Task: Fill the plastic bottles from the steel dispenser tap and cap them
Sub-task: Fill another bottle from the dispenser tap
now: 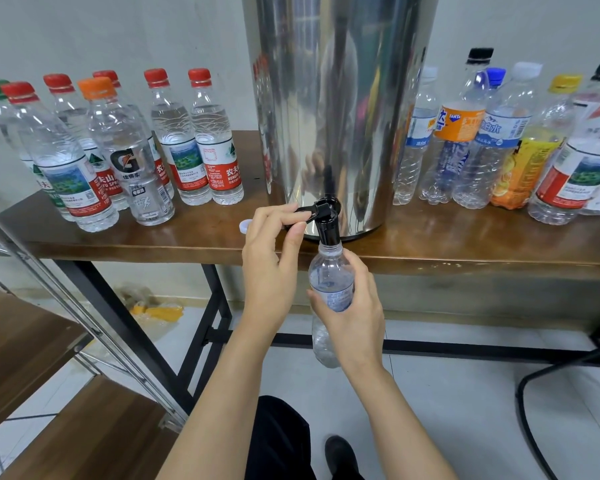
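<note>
left hand (267, 265) grip: pinching lever of black plastic tap (327, 221) | right hand (357, 317) grip: holding clear labelled plastic bottle (329, 271), 6 o'clock of tap

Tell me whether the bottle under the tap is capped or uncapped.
Uncapped: the bottle has a bare neck at the tap spout; a white cap lies on the table.

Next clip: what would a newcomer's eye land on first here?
The tall mirror-bright steel dispenser standing centre on the table, and below it the left hand pinching the black tap lever while the right hand holds a clear bottle under the spout. Capped bottles crowd either side.
</note>
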